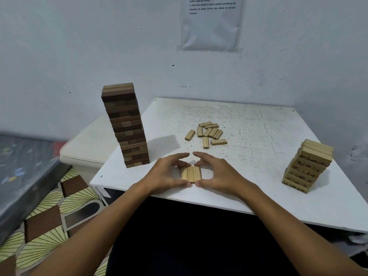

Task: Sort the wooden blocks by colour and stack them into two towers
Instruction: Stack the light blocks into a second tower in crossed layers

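Left hand (165,174), right hand (217,172) pinching three pale blocks (191,174), lengthwise pointing away

The printed sheet (212,22) on the far wall is cut off by the top edge, and its text is too small to read. The counter (258,124) runs out of the right edge, hiding its near right corner. Several numbers on the pale tower (307,166) are too blurred to read; the pale blocks' (191,174) sides are partly covered by the left hand (167,174) and right hand (217,172).
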Available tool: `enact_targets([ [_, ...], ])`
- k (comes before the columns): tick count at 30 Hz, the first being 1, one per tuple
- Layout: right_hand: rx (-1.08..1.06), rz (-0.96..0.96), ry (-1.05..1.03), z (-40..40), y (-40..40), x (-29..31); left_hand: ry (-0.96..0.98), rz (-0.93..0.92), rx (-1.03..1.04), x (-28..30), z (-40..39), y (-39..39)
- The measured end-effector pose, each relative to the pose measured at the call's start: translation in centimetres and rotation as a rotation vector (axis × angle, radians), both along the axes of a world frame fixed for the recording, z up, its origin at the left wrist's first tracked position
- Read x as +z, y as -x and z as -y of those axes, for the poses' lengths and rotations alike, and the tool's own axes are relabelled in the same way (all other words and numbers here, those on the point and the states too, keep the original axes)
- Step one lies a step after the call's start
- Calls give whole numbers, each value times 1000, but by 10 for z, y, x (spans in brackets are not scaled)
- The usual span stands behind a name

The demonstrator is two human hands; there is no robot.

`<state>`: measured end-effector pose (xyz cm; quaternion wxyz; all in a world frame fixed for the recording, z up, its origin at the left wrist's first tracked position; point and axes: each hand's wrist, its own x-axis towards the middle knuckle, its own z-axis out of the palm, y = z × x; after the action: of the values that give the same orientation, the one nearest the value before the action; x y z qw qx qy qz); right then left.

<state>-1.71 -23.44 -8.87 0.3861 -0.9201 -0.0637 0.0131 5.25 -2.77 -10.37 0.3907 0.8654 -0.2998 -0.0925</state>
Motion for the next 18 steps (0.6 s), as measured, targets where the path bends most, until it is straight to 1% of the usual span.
enact_targets([
  [6,13,3,5,0,-1,0,-47,66,-15,2,-2,1],
  [10,12,-4,2,0,-3,-1,-65,60,7,1,-2,1],
  [18,11,0,-11,-2,-3,-2,28,18,16,4,1,6],
])
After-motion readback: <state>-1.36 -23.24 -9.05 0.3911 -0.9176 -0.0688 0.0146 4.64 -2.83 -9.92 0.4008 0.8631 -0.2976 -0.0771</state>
